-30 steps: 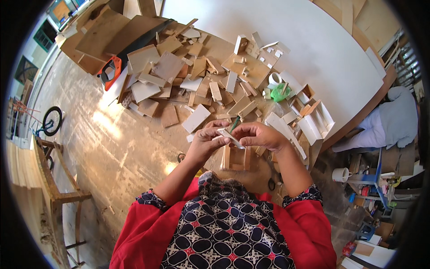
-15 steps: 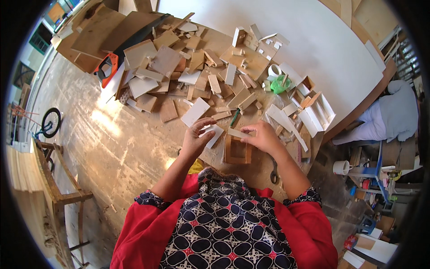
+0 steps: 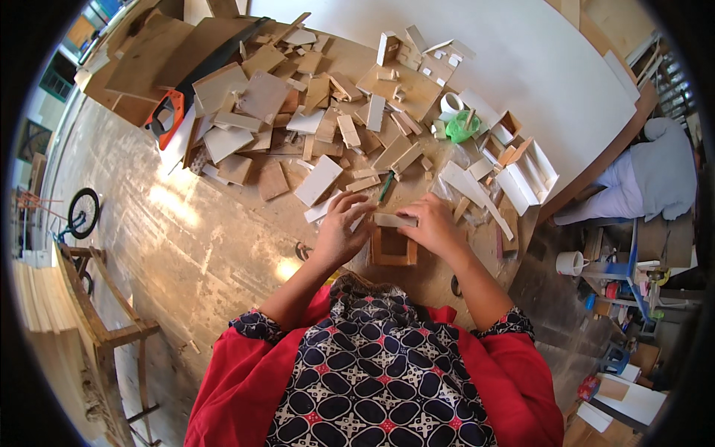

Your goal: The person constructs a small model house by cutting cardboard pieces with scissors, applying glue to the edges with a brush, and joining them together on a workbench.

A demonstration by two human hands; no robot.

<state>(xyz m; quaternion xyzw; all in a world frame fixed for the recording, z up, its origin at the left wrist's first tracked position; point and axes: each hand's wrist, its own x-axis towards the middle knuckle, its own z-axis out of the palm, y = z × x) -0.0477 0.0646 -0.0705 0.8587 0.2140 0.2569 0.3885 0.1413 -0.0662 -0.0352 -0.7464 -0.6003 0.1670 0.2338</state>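
A pale wood strip [image 3: 392, 220] is at the far rim of a small wooden box [image 3: 393, 260], toward the near right corner of the worktable [image 3: 149, 246]. The right hand [image 3: 432, 223] pinches its right end; whether the left hand's [image 3: 342, 231] bent fingers touch it cannot be told. Probably light and stiff, it suits end grips. Offcuts [image 3: 318, 181] and a green pen [image 3: 386, 188] crowd the far side.

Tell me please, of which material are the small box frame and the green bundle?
The small box frame looks like unpainted wood: matte, warm brown, straight edges. The green bundle is probably thin plastic, glossy, judging by its crinkles and highlights.
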